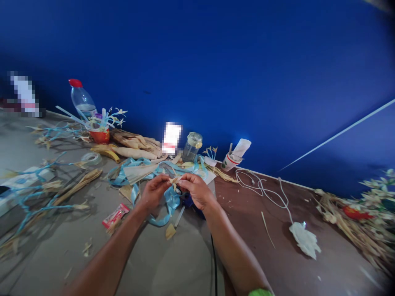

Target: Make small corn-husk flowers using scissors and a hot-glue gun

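Observation:
Between my fingertips is a small pale flower of dried husk (174, 181). My left hand (156, 190) pinches it from the left, and my right hand (197, 189) pinches it from the right. Light blue ribbon (172, 201) lies loosely beneath and behind both hands. Under my right hand sits a dark blue object (187, 200), mostly hidden. A loose scrap of husk (170, 231) rests on the table below my hands. Left of my left forearm lies a red and white packet (115, 215).
Husk flowers on blue stems (33, 197) spread across the left. A bottle with a red cap (82, 98), a red cup (100, 135), a jar (191, 147) and a white cup (231, 161) stand along the blue wall. A white cable (265, 191) and dried husks (342, 222) lie right.

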Available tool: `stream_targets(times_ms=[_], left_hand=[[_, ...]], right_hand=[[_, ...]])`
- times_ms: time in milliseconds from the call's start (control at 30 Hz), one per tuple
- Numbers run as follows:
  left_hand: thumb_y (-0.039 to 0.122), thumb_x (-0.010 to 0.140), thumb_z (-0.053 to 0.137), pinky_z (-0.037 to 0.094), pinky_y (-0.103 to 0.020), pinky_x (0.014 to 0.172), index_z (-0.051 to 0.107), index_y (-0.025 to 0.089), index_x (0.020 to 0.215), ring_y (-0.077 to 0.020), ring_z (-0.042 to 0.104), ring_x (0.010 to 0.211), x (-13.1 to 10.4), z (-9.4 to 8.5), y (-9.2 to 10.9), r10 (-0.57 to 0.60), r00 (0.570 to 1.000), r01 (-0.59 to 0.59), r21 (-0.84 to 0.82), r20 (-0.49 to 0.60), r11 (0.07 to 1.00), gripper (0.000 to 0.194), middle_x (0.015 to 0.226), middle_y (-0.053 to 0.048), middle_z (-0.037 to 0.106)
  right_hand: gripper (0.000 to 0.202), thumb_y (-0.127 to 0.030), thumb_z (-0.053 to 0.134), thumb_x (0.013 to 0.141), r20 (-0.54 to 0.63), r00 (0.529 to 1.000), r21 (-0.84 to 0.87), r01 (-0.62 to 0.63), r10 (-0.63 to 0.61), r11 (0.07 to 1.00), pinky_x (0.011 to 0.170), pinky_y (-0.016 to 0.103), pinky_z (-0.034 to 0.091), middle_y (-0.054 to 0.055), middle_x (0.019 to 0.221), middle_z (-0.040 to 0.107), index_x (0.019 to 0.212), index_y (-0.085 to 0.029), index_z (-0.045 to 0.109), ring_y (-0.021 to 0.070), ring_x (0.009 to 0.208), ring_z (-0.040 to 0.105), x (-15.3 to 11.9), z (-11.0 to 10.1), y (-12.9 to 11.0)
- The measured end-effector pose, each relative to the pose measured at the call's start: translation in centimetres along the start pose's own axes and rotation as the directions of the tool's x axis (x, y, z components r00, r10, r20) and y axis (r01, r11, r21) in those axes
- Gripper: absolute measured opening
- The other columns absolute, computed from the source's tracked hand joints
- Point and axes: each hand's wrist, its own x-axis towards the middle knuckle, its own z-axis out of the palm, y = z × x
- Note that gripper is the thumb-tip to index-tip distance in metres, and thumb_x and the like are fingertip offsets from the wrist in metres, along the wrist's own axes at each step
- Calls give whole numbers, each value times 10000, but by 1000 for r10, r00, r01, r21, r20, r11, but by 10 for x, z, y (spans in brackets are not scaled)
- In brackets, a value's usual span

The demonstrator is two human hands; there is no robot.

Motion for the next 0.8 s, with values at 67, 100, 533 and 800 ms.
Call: stream_targets(times_ms=[67,100,533,800], left_hand=[[369,615,781,457,-274,723,705,186,731,-156,577,736,-1,1,2,-38,999,39,-42,11,998,230,758,-24,659],[370,613,783,461,-285,742,711,184,751,-167,591,757,-2,1,2,-57,998,58,-66,18,996,243,783,-33,673],[280,725,697,452,-247,725,668,211,776,-142,563,752,-8,4,10,325,912,-287,177,-251,941,91,791,-10,607],[280,732,686,489,-281,709,592,253,1026,-127,613,666,-1,-2,20,173,922,-239,-158,-346,958,310,846,1,667]], right_hand=[[144,-266,685,555,8,1000,13,-3,3,1000,507,217,293,-60,498,504,575,-164,586,71,495,389,-1,0,-1],[149,-270,690,559,14,1000,17,-5,5,1000,510,217,296,-59,502,506,575,-164,586,71,497,389,-1,0,-1],[128,-289,553,694,-234,904,-379,254,-358,890,646,254,392,-11,653,591,670,-184,621,139,646,511,11,-3,18],[155,-321,543,677,-386,864,-341,192,-323,920,602,246,365,-33,587,521,631,-183,596,128,584,451,26,-23,21]])
